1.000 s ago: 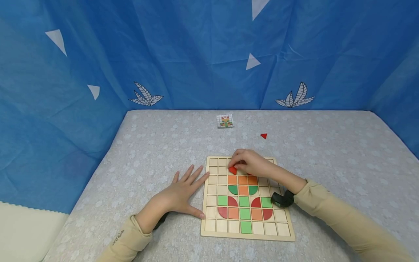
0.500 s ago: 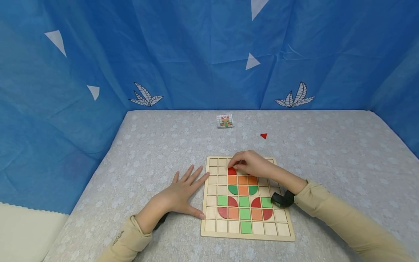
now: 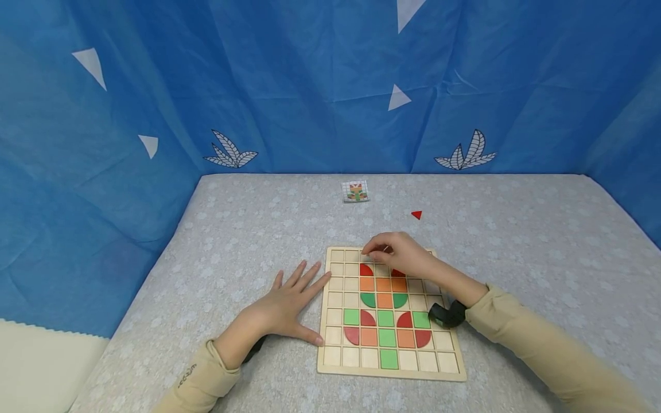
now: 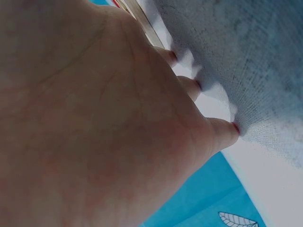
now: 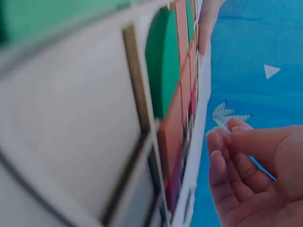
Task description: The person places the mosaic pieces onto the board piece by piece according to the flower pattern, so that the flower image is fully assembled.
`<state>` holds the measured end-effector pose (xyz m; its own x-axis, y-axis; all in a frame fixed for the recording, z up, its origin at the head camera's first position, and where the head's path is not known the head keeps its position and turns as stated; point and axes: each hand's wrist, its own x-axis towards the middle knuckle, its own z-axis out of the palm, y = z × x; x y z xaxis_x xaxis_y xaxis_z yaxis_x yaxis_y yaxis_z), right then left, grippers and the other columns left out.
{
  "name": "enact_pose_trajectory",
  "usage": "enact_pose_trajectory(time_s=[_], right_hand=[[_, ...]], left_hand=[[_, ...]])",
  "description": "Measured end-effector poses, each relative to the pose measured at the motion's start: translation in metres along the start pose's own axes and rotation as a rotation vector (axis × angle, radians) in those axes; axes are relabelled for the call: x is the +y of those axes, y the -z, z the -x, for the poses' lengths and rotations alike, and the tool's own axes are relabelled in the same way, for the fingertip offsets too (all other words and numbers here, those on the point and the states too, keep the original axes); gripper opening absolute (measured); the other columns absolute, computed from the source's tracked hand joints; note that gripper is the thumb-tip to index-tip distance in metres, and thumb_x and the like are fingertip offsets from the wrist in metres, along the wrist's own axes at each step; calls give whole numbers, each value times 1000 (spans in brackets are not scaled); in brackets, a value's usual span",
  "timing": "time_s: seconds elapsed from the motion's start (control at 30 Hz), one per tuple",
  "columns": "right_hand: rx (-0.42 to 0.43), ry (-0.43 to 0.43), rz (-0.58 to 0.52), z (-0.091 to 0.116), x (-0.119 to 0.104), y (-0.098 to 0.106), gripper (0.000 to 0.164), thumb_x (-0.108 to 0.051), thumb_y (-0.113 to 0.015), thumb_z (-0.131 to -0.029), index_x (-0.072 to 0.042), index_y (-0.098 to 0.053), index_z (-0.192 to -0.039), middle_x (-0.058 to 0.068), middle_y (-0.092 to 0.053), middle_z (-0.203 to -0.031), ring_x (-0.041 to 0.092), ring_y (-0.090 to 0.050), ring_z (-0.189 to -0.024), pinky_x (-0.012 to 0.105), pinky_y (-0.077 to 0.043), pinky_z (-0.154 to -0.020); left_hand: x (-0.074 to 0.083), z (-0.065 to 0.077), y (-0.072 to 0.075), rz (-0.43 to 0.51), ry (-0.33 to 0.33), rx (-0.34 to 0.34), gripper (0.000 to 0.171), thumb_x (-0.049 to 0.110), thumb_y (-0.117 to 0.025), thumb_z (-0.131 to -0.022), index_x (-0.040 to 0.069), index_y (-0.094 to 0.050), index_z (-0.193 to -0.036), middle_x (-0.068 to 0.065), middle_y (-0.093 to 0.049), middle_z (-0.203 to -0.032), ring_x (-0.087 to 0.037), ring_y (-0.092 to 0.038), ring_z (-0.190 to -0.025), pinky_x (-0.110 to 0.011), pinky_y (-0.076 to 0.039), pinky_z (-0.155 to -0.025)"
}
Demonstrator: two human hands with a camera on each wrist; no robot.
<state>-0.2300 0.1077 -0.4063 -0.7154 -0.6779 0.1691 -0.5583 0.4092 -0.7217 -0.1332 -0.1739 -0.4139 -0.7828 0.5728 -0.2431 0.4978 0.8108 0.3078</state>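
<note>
A wooden grid board (image 3: 333, 357) lies on the table, with red, orange and green pieces set in its cells. Spread flat at the board's left side, my left hand (image 3: 283, 307) touches the edge with fingertip and thumb. My right hand (image 3: 400, 253) is over the upper rows, fingers bent loosely and nothing visible between them; the right wrist view shows its thumb and fingertips near each other. Just below those fingertips a red quarter-circle piece (image 3: 365, 270) sits in its cell. Another red piece (image 3: 398, 273) is partly hidden under the hand.
Beyond the board a small red triangle (image 3: 417, 214) lies on the patterned tablecloth (image 3: 516, 229). Farther back is a picture card (image 3: 355, 192) with a coloured grid design. A blue curtain (image 3: 310, 86) rises behind and beside the table.
The red quarter-circle, tilted in my right fingers earlier, now lies flat in its cell. My right hand has let go and moved slightly up and away. The left hand stays put.
</note>
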Motion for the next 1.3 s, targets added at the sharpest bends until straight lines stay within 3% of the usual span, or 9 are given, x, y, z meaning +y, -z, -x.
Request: enact_pose_trajectory(time_s=[0.23,0.47,0.6,0.77,0.93,1.3], right_hand=[[123,-94,23,1,10,31,15,-6,-60,-92,0,-69,-102,9,-67,-95,20,-60,-82,35,-49,-68],[359,-362,41,11,55,59,21,-10,-58,-94,1,-66,-109,17,-63,-105,27,-56,-82,30,-46,-61],[403,-457,34,16,72,65,26,-10,-60,-93,2,-62,-116,19,-59,-107,29,-52,-89,28,-43,-62],[371,-456,38,14,79,67,33,-10,-61,-91,3,-59,-121,19,-57,-100,30,-49,-89,33,-41,-67],[337,-434,90,8,82,68,29,-9,-64,-89,4,-63,-116,20,-58,-100,31,-50,-91,42,-40,-75],[383,-416,174,6,88,66,19,-7,-67,-86,4,-65,-101,18,-57,-92,29,-49,-81,40,-38,-70]], left_hand=[[1,0,0,-7,1,-1,118,73,-66,-63,21,-9,-152,-7,1,-156,-31,8,-138,-66,-2,-100],[2,1,-1,-8,4,-10,118,73,-66,-63,21,-9,-152,-7,2,-156,-31,9,-138,-65,-1,-101],[2,1,-1,-4,0,-11,118,73,-65,-63,20,-9,-152,-7,2,-156,-32,9,-138,-65,-1,-101],[2,2,0,-7,1,-2,118,72,-67,-63,20,-10,-152,-8,1,-156,-32,8,-138,-66,-2,-101],[2,2,0,-7,-3,2,118,71,-68,-63,20,-10,-152,-8,1,-156,-32,8,-138,-66,-3,-100],[2,2,2,-1,-7,0,118,71,-67,-63,20,-9,-152,-8,2,-156,-33,8,-138,-66,-2,-100]])
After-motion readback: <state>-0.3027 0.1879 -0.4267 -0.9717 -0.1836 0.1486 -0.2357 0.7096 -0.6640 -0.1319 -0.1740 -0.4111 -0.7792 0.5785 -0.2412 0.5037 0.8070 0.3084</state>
